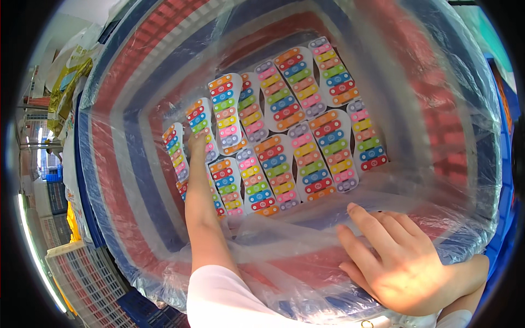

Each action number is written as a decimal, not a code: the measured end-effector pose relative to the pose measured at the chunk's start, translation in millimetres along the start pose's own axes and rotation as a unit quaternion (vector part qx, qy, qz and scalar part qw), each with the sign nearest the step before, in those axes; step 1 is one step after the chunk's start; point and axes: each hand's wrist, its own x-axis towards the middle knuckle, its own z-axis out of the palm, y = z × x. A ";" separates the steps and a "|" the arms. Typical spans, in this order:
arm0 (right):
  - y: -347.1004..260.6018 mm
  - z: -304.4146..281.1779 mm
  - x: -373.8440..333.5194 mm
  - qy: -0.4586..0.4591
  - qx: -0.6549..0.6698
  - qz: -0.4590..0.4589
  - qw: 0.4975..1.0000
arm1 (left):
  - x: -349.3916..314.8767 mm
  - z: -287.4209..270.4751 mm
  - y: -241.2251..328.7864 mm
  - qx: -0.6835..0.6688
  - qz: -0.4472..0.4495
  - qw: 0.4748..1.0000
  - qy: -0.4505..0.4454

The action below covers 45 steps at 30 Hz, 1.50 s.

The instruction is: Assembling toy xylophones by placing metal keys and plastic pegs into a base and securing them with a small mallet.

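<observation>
My left hand (pixel 198 140) reaches deep into a large plastic-lined crate (pixel 139 115). It grips a toy xylophone (pixel 197 116) with rainbow-coloured bars at the left of the layer; its fingertips are partly hidden. Beside it, a narrower-looking xylophone (pixel 175 147) leans near the left wall, and another xylophone (pixel 225 109) lies just to the right, overlapping those below. Several more xylophones (pixel 328 147) lie side by side in two slanting rows. At the near right, my right hand (pixel 396 257) is spread with fingers apart over the clear plastic liner (pixel 306 229), holding nothing.
The crate's walls are banded red, white and blue, with slotted sides under loose, wrinkled film. Outside to the left stand a pale slatted crate (pixel 87 273) and a yellow-and-white bag (pixel 68 87). A blue crate edge (pixel 500 218) shows at the right.
</observation>
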 end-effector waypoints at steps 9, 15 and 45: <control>1.3 1.5 -2.0 0.011 0.029 -0.003 1.000 | 8.2 -37.6 -25.1 0.293 0.051 0.954 -0.028; 2.6 -6.6 -4.2 -0.001 0.054 -0.016 0.998 | -0.8 -114.3 -81.4 0.351 -0.171 0.916 0.088; 3.9 -12.6 -15.3 0.040 0.058 -0.074 0.995 | 93.3 -186.0 -115.4 0.271 -0.086 0.958 0.024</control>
